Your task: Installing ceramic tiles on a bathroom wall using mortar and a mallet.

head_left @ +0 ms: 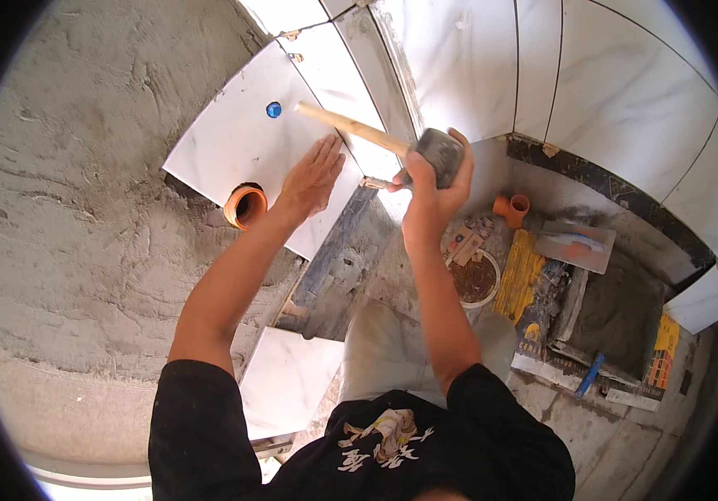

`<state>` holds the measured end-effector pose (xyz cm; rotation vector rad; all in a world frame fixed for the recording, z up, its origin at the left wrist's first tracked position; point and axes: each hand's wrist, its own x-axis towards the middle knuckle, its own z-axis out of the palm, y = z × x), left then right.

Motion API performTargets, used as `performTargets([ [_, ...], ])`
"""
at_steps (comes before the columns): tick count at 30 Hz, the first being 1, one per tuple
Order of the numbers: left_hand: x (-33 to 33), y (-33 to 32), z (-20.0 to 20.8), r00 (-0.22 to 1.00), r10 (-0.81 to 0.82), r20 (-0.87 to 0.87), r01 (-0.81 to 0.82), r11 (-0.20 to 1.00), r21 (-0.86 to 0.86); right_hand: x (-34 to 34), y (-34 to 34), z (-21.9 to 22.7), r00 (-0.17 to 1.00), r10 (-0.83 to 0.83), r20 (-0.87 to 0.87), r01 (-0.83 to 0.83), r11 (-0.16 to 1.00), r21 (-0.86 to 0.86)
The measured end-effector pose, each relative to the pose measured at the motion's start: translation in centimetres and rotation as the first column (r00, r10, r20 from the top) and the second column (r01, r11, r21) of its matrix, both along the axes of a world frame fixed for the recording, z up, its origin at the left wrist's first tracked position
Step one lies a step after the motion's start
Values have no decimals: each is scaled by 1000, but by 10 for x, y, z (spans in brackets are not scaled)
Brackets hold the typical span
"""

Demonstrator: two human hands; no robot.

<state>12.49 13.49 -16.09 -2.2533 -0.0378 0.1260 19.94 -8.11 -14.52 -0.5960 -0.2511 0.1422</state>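
Observation:
My left hand (315,177) lies on a white marbled tile (238,138) with its fingers stretched out, near the tile's right edge. My right hand (438,196) is closed around the dark head of a rubber mallet (367,131). The mallet's wooden handle points left, over the tile's right edge; I cannot tell whether its end touches the surface. A round blue plug (274,109) shows in the tile's upper part. At the lower left edge of the tile, an orange pipe end (246,206) sticks out through a cutout.
Rough grey mortar (83,209) covers the wall at left. To the right are a round tub (471,277), an orange pipe fitting (512,209), a trowel (576,245) and a mortar tray (613,309) on flattened bags. Another white tile (288,380) stands near my left side.

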Motion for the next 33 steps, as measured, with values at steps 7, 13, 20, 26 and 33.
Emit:
performTargets([
  [7, -1, 0, 4, 1000, 5, 21, -5, 1000, -20, 3, 3, -3, 999, 32, 43, -31, 999, -35],
  [13, 2, 1, 4, 998, -45, 40, 45, 999, -7, 8, 7, -4, 997, 64, 39, -62, 996, -64],
  [20, 6, 2, 2, 999, -5, 50, 5, 1000, -12, 4, -5, 3, 997, -29, 78, 29, 1000, -4],
  [26, 3, 6, -3, 976, -121, 179, 131, 990, -45, 4, -1, 4, 1000, 6, 29, -6, 1000, -6],
  [33, 4, 3, 0, 988, -82, 130, 94, 992, -87, 5, 6, 1, 998, 42, 38, -41, 999, -18],
])
